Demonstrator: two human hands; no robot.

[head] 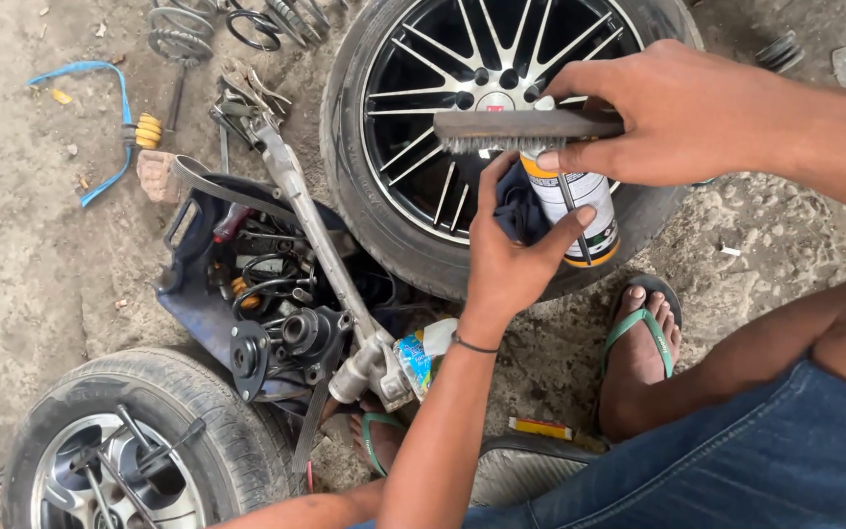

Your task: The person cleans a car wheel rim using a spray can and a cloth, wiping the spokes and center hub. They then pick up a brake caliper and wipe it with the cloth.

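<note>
The left hand (506,260) grips a spray can (580,211) and dark rag (519,208), the right hand (668,113) clasps a wire brush (516,129), bristles off the wheel (462,118).

A long wire brush with a dark wooden back and short grey bristles (521,129) is held flat and level, with the bristles pointing down. It sits across the top of a white spray can with an orange band and a green patch (580,211). The can stands almost upright, and its top touches the brush. A dark blue cloth (519,208) is bunched up just beside the can, pressed against its side. All three things are up in the air, in front of a big black car wheel with shiny thin spokes (443,88), which lies on the dirt floor.
</note>
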